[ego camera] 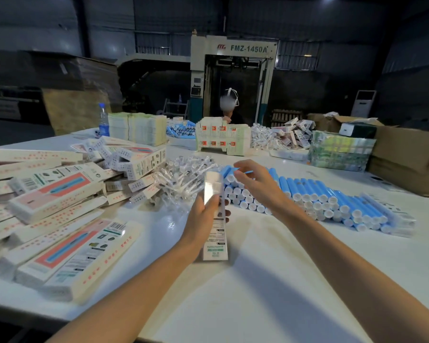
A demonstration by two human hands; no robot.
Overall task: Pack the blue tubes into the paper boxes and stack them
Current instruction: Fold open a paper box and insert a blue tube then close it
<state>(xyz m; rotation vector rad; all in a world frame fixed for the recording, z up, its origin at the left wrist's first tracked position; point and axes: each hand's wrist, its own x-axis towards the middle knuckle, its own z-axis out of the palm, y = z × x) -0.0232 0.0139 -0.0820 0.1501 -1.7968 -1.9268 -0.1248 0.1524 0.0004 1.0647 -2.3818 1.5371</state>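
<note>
My left hand (203, 219) grips a long white paper box (214, 219) held upright, with its far end open. My right hand (255, 181) reaches over the pile of blue tubes (320, 201) with white caps, and its fingers close around one blue tube (227, 174) at the pile's left end, just beside the box's open top. Packed and flat paper boxes (60, 194) with pink and blue print lie heaped on the left of the white table (258, 280).
Clear plastic-wrapped parts (181, 177) lie behind the box. Across the table are stacks of flat cartons (138, 128), a water bottle (104, 122), more tubes (181, 129), a seated person (229, 112) and brown cardboard boxes (406, 154) at right.
</note>
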